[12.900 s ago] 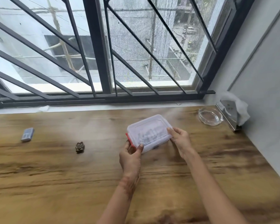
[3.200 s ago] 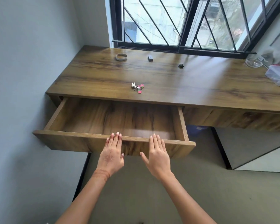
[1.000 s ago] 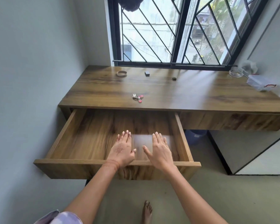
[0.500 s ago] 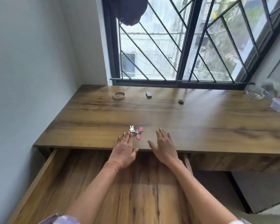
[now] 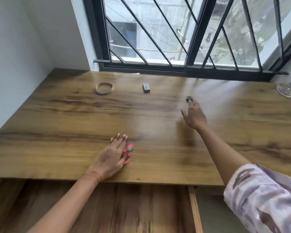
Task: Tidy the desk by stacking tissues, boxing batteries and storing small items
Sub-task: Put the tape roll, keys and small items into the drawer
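Observation:
My left hand (image 5: 111, 157) lies flat on the wooden desk (image 5: 149, 125), fingers together, covering most of a pink keychain (image 5: 129, 149) that shows at its right side. My right hand (image 5: 194, 116) reaches far across the desk with fingers spread, its fingertips touching a small dark metal trinket (image 5: 189, 98). A white ring-shaped band (image 5: 104, 87) and a small grey box (image 5: 146, 87) rest near the window. Below the desk's front edge the wooden drawer (image 5: 194, 211) stands pulled out, with nothing visible inside.
A glass ashtray (image 5: 288, 90) sits at the far right edge of the desk. A barred window runs along the back, and a white wall closes the left side. Floor shows to the right of the drawer.
The view has moved closer over the desk. My left hand has slid onto the keychain. My right hand has stretched out from the desk's front edge to the dark trinket.

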A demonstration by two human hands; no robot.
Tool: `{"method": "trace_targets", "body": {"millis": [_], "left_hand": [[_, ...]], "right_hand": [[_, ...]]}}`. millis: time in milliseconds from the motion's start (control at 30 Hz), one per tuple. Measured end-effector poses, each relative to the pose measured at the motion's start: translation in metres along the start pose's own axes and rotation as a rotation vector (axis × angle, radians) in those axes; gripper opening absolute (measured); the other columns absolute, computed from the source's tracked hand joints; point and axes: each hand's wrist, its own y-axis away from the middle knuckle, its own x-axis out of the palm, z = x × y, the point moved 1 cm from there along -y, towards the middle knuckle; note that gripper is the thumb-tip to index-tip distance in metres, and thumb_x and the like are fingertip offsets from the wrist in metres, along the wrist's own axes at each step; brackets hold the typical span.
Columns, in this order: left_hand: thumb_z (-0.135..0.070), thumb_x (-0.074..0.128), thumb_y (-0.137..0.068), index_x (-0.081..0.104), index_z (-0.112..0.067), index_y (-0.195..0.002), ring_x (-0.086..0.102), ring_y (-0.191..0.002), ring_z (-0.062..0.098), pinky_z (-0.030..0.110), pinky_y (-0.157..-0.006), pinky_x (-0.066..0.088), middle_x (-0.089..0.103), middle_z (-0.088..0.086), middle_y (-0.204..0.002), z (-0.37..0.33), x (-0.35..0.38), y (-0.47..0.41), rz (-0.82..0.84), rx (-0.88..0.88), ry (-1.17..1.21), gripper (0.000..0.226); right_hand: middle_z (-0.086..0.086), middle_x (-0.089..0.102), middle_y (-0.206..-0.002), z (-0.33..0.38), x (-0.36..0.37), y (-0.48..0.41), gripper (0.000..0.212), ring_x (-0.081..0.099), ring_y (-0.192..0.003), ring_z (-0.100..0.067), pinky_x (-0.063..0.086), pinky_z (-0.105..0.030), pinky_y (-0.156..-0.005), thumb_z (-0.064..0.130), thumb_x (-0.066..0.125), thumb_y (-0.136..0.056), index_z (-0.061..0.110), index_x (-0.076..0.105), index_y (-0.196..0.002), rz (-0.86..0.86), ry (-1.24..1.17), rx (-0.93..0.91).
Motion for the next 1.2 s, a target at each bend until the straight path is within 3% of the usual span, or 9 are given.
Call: {"method": "trace_targets", "body": {"millis": [267,400,500,567,667,800,967,1100,1200], "left_hand": [[-0.060,0.013,-0.080,0.025,-0.009,-0.143,0.001,-0.142,0.008,0.010,-0.111,-0.009,0.017,-0.002,-0.153,0.005,0.012,0.003,-0.070,0.010,0.142,0.082],[-0.072,0.027,-0.079,0.031,-0.011,-0.142,0.009,-0.142,0.006,0.013,-0.114,-0.001,0.022,-0.006,-0.149,0.005,0.013,0.009,-0.109,0.017,0.253,0.088],[-0.054,0.044,-0.080,0.042,-0.009,-0.136,0.023,-0.139,0.006,0.014,-0.114,0.011,0.036,-0.004,-0.143,0.005,0.013,0.017,-0.199,0.011,0.305,0.072],[-0.045,0.054,-0.079,0.052,-0.009,-0.128,0.036,-0.132,0.006,0.016,-0.111,0.023,0.046,-0.004,-0.135,0.004,0.013,0.025,-0.276,-0.020,0.345,0.060],[-0.022,0.068,-0.079,0.062,-0.008,-0.111,0.051,-0.122,0.015,0.021,-0.105,0.033,0.060,0.004,-0.124,0.001,0.013,0.032,-0.365,-0.079,0.335,0.036],[-0.001,0.073,-0.073,0.065,-0.005,-0.103,0.059,-0.113,0.022,0.018,-0.101,0.033,0.066,0.011,-0.115,-0.003,0.014,0.039,-0.396,-0.120,0.299,0.031],[-0.011,0.071,-0.077,0.057,-0.002,-0.117,0.060,-0.110,0.026,0.027,-0.097,0.041,0.063,0.015,-0.119,-0.006,0.011,0.050,-0.331,-0.169,0.308,0.044],[-0.022,0.069,-0.078,0.056,0.001,-0.113,0.046,-0.128,0.026,0.026,-0.106,0.027,0.055,0.015,-0.129,-0.008,0.007,0.062,-0.218,-0.090,0.253,0.044],[-0.020,0.066,-0.082,0.055,0.001,-0.115,0.039,-0.133,0.027,0.032,-0.109,0.027,0.053,0.017,-0.131,-0.009,0.006,0.071,-0.200,-0.091,0.265,0.041]], "right_hand": [[-0.014,0.009,-0.154,-0.015,0.017,-0.057,0.052,0.015,-0.140,-0.031,0.022,-0.043,-0.112,0.028,0.033,-0.098,0.007,0.020,-0.144,0.074,0.085,0.002],[-0.015,0.020,-0.150,-0.023,0.027,-0.070,0.046,0.022,-0.137,-0.032,0.028,-0.044,-0.109,0.025,0.031,-0.099,0.005,0.029,-0.140,0.118,0.094,-0.013],[-0.020,0.045,-0.127,-0.027,0.031,-0.068,0.025,0.045,-0.115,-0.039,0.044,-0.045,-0.090,0.013,0.037,-0.095,0.000,0.051,-0.111,0.006,0.074,-0.048],[-0.024,0.054,-0.112,-0.026,0.032,-0.059,0.018,0.052,-0.101,-0.041,0.045,-0.041,-0.081,0.004,0.039,-0.092,-0.003,0.056,-0.096,-0.079,0.072,-0.066],[-0.026,0.059,-0.105,-0.025,0.035,-0.040,0.022,0.054,-0.100,-0.042,0.047,-0.040,-0.080,-0.003,0.041,-0.089,-0.004,0.061,-0.100,-0.157,0.085,-0.088],[-0.025,0.063,-0.102,-0.019,0.035,-0.004,0.026,0.058,-0.097,-0.041,0.049,-0.041,-0.080,-0.002,0.043,-0.087,0.001,0.065,-0.101,-0.195,0.063,-0.077],[-0.022,0.067,-0.100,-0.004,0.034,0.056,0.022,0.062,-0.094,-0.037,0.051,-0.039,-0.080,0.008,0.050,-0.087,0.006,0.066,-0.100,-0.170,-0.055,-0.062],[-0.018,0.070,-0.094,0.013,0.038,0.120,0.017,0.065,-0.087,-0.032,0.051,-0.033,-0.077,0.009,0.057,-0.087,0.004,0.068,-0.099,-0.195,-0.134,-0.097],[-0.018,0.070,-0.089,0.029,0.042,0.166,0.012,0.064,-0.084,-0.032,0.049,-0.030,-0.072,0.007,0.062,-0.083,0.004,0.069,-0.093,-0.229,-0.180,-0.103]]}}
